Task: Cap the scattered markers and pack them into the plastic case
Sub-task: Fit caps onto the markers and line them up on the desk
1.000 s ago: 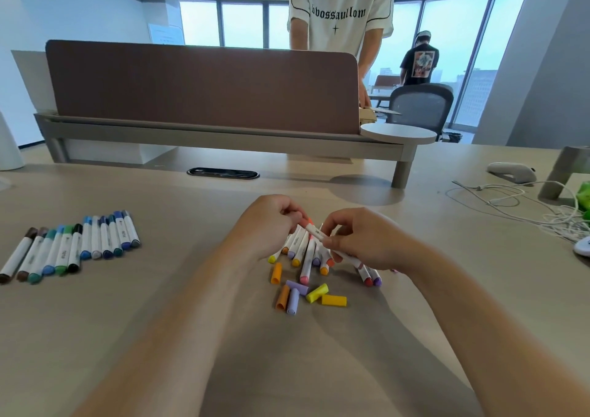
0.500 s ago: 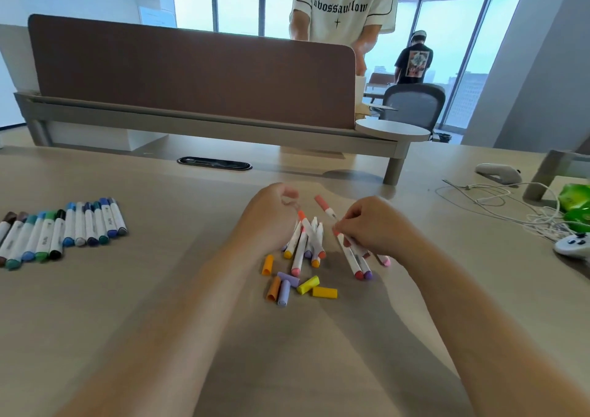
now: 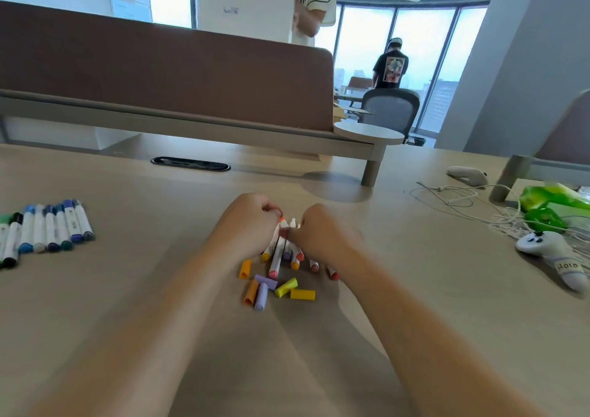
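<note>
**A:** What does each grip have hold of?

**B:** Our right hand (image 3: 322,238) is curled over a bunch of uncapped markers (image 3: 277,258) at the middle of the worktop (image 3: 159,321). Its thumb is pinched against one white barrel. Our left hand (image 3: 249,225) is curled round the far ends of the same bunch. An orange bit shows at its fingertips, and we cannot tell whether that is a cap it holds or only a marker tip.

**A:** And around the hands?

**B:** Just nearer to us lie six loose caps (image 3: 302,294): two orange, two purple and two yellow, some of them touching. Well off to the left is a row of capped markers (image 3: 48,228), side by side. We see no plastic case on the worktop.

**A:** What could go wrong from here?

**B:** As we judge it, both hands crowd one small bunch, so a wrist could brush the round caps and send them rolling. The two caps of each colour look alike, so one could go on the wrong marker. Bare tips sit right at our fingers and could ink skin or worktop. A cap pushed on at a tilt may not seat and could come off in the case. With no case in sight, finished markers have nowhere to go but back on the worktop.
</note>
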{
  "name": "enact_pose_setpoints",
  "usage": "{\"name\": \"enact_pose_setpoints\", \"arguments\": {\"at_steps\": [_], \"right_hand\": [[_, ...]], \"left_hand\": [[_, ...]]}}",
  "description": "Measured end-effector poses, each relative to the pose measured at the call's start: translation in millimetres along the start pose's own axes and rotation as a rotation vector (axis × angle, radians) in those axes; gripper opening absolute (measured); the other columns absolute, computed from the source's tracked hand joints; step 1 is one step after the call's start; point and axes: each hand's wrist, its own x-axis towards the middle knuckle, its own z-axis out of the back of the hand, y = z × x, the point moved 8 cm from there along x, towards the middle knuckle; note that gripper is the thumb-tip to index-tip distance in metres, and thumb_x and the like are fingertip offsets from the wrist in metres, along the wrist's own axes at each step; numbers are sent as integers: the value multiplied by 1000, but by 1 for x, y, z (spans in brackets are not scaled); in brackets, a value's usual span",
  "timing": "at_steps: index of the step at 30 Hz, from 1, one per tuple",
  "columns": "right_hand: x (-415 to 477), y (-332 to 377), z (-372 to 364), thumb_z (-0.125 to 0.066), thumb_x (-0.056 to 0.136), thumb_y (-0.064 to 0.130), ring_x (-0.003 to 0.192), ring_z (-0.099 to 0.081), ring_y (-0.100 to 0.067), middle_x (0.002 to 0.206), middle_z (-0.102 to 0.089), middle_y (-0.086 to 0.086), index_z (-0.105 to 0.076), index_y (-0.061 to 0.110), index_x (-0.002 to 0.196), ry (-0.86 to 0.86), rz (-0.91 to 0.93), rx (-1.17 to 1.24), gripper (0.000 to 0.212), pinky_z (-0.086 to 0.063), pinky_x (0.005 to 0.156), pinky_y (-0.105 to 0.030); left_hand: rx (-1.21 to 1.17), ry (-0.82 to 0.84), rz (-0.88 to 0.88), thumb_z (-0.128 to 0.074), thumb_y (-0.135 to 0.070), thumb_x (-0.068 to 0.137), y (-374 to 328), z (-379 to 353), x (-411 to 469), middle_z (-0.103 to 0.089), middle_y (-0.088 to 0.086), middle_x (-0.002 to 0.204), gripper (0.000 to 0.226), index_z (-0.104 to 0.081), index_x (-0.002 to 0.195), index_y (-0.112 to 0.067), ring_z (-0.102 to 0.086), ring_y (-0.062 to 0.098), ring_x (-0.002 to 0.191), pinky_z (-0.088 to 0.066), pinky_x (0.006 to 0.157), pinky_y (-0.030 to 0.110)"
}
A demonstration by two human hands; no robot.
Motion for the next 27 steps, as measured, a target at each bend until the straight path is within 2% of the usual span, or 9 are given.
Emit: {"name": "enact_pose_setpoints", "arguments": {"at_steps": [6, 9, 12, 16, 17, 19, 20, 23, 27], "right_hand": [[2, 4, -6, -63, 87, 33, 73, -66, -23, 69, -59, -1, -55, 20, 66, 50, -4, -118, 26, -50, 61, -29], [3, -1, 1, -57, 93, 22, 75, -63, -23, 77, -58, -3, -52, 17, 74, 42, -55, -37, 20, -47, 57, -27], [-1, -10, 5, -53, 96, 17, 80, -65, -23, 94, -66, -8, -65, 9, 94, 107, -107, -105, 15, -54, 68, -31], [-9, -12, 3, -53, 95, 19, 79, -68, -21, 89, -68, -6, -66, 10, 92, 164, -100, -141, 16, -56, 68, -29], [-11, -13, 5, -52, 96, 18, 79, -68, -21, 88, -67, -6, -65, 8, 95, 151, -104, -157, 17, -54, 66, -24], [-9, -12, 10, -53, 96, 17, 58, -57, -12, 74, -58, 0, -59, 10, 92, 80, -76, -79, 10, -42, 42, -11], [-9, -9, 11, -53, 96, 15, 53, -51, -10, 71, -54, 2, -57, 10, 94, 60, -42, -72, 7, -36, 35, -13], [-4, -5, 3, -54, 96, 11, 67, -53, -18, 83, -58, -3, -64, 7, 105, 101, -57, -174, 14, -39, 48, -22], [2, 0, -6, -58, 93, 14, 69, -59, -23, 84, -63, -7, -66, 8, 98, 163, -93, -266, 10, -50, 61, -29]], "left_hand": [[22, -10, -11, -48, -19, 99, 0, -1, 1, -67, 1, 98, 22, -69, 104, -18, -58, 12, 85, -40, 62, 19], [38, -4, -3, -48, -20, 99, 2, -3, 1, -67, 2, 93, 22, -69, 103, -17, -60, 16, 82, -45, 64, 25], [51, 11, 5, -49, -22, 98, 5, -7, 3, -64, -1, 82, 21, -69, 101, -20, -58, 13, 74, -43, 60, 27], [58, 22, 20, -50, -24, 96, 7, -9, 3, -63, -3, 78, 20, -70, 100, -21, -58, 13, 72, -44, 61, 26], [52, 21, 26, -51, -24, 96, 8, -8, 3, -64, -1, 78, 20, -70, 99, -21, -58, 14, 72, -45, 63, 28], [40, 20, 33, -50, -24, 96, 8, -7, 2, -64, 0, 78, 20, -70, 99, -20, -59, 15, 72, -46, 64, 29], [35, 18, 36, -50, -24, 96, 9, -7, 2, -65, -1, 79, 20, -70, 100, -21, -60, 15, 73, -46, 64, 28], [21, 14, 44, -50, -25, 97, 9, -4, 2, -65, -3, 83, 20, -69, 103, -21, -61, 13, 75, -44, 62, 26], [5, 12, 49, -50, -24, 98, 7, -1, 2, -65, -2, 85, 19, -68, 104, -21, -59, 12, 74, -40, 57, 24]]}}
